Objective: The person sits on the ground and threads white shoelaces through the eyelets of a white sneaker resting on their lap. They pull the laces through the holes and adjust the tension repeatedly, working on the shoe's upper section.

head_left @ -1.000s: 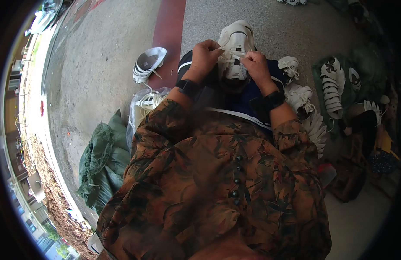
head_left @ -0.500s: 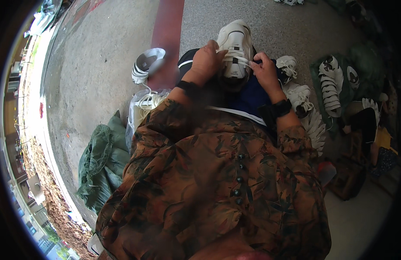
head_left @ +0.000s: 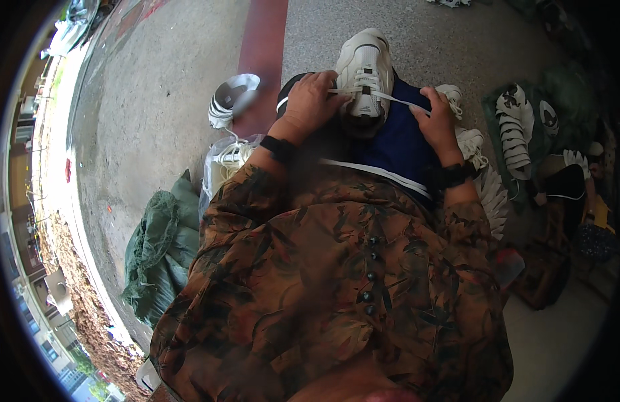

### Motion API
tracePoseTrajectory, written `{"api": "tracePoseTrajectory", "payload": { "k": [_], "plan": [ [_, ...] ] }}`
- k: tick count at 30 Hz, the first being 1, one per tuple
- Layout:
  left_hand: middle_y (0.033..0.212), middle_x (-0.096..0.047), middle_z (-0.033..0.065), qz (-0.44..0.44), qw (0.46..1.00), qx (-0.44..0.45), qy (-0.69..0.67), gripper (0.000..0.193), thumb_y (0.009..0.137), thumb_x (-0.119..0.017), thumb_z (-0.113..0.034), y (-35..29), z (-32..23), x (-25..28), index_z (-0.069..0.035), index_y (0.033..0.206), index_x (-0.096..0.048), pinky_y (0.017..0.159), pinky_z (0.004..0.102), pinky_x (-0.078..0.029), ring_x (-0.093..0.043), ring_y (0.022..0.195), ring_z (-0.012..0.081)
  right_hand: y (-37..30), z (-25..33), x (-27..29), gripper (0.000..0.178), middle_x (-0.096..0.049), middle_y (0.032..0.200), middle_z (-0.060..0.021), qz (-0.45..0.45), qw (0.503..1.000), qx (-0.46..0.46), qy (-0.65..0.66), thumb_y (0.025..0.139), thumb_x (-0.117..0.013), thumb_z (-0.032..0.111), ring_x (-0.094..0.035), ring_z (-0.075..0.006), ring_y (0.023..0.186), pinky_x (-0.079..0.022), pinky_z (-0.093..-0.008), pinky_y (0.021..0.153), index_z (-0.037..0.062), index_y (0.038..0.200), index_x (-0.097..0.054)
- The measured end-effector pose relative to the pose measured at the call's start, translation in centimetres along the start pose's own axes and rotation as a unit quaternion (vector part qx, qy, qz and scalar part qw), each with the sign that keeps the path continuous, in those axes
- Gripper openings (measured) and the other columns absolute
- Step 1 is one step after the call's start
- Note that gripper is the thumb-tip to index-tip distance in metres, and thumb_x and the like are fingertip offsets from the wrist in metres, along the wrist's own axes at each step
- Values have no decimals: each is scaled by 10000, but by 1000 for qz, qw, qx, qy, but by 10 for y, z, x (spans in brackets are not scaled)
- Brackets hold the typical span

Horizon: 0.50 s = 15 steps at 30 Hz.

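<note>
A white sneaker (head_left: 365,59) rests on my lap over dark blue cloth (head_left: 407,144), its toe pointing away from me. Across its tongue runs a flat white shoelace (head_left: 393,100), drawn out to both sides. On the left, my left hand (head_left: 311,102) pinches one length of it close to the shoe. My right hand (head_left: 438,127) is closed on the other length, which stretches taut from the eyelets to its fingertips. Both hands wear dark bands at the wrist.
Left of me are a stack of white shoe uppers (head_left: 223,107), a clear bag of pale laces (head_left: 219,161) and a green sack (head_left: 166,248). To my right lie laced white shoes (head_left: 470,146), more stacked uppers (head_left: 514,137) and a wooden stool (head_left: 541,268).
My right hand has moved outward to the right, pulling its lace length straight. My left hand has shifted slightly left and down, drawing the other length out.
</note>
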<state>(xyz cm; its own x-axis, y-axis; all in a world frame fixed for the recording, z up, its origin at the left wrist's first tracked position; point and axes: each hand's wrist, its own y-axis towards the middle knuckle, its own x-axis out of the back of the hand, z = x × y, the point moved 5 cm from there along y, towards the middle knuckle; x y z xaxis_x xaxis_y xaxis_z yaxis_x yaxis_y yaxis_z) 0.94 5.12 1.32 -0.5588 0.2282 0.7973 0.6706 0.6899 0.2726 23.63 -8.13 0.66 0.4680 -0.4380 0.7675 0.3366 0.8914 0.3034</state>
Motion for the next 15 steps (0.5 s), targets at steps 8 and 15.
{"api": "tracePoseTrajectory", "payload": {
  "k": [8,15],
  "plan": [
    [909,-622,170,56,998,20,0,408,678,-654,-220,20,-3,-34,-45,1035,-565,766,400,-489,-616,865,317,27,49,-53,474,-535,1017,-202,104,991,63,-61,682,-678,79,-535,-372,974,-457,-410,820,37,1117,-494],
    [789,-647,178,89,991,53,-88,318,719,-668,-266,44,5,-31,9,877,-637,701,365,-503,-642,762,289,47,43,-45,340,-563,918,-199,111,990,45,-76,706,-635,74,-569,-382,883,-474,-427,759,36,1023,-516]
  ]
}}
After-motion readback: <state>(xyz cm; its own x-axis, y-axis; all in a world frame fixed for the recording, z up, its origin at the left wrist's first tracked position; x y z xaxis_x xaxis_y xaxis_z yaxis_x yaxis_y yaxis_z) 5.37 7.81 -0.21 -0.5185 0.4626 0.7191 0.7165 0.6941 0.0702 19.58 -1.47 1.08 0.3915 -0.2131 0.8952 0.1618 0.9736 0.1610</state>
